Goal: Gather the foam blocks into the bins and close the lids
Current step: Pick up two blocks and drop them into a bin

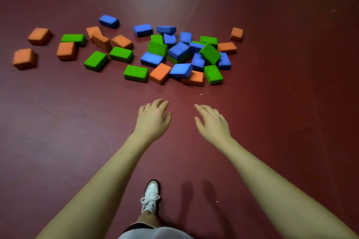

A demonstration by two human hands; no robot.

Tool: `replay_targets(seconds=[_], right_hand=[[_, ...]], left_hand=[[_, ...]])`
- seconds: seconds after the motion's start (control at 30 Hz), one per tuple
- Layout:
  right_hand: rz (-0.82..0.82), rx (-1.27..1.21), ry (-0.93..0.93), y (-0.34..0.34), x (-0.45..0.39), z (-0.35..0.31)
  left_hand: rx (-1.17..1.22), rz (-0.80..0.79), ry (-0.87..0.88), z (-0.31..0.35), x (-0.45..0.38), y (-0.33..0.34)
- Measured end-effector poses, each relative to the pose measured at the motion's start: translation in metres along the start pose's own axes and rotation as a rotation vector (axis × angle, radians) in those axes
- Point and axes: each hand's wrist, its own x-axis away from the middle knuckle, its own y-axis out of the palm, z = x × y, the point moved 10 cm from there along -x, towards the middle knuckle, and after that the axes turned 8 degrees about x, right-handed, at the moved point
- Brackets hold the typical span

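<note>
Your white sneaker [150, 198] stood behind your left hand [153, 117] and right hand [212, 122], both spread and empty, short of the foam blocks [174, 54] scattered on the floor [77, 122]; with no bins visible, an overfull armful risked dropping blocks.

Dark red smooth floor [58, 141] fills frame. Scattered rectangular foam blocks across upper half, orange, green, blue. Orange foam blocks [39, 35] mostly upper left, lying apart from each other; one lone orange foam block [236, 33] at upper right of the group. Green foam blocks [96, 60] left of centre. Blue foam blocks [179, 50] heaped with green ones in a centre pile, some tilted, some overlapping. Left hand [153, 120] and right hand [212, 124] reach forward mid-frame, fingers relaxed and spread, holding nothing, short of the pile. White laced sneaker [151, 196] at bottom centre, on the floor.
</note>
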Motion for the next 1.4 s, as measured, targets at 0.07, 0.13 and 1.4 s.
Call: replay_targets(seconds=[0.07,0.13,1.4], right_hand=[[0.009,-0.014,0.034,-0.007,-0.042,-0.007],[0.02,-0.019,0.056,-0.014,-0.082,-0.013],[-0.09,0.061,-0.014,-0.016,-0.728,0.178]], left_hand=[[-0.009,-0.012,0.03,-0.014,-0.042,-0.012],[-0.024,-0.026,0.052,-0.026,-0.083,-0.023],[-0.113,-0.258,0.02,-0.041,-0.768,0.054]])
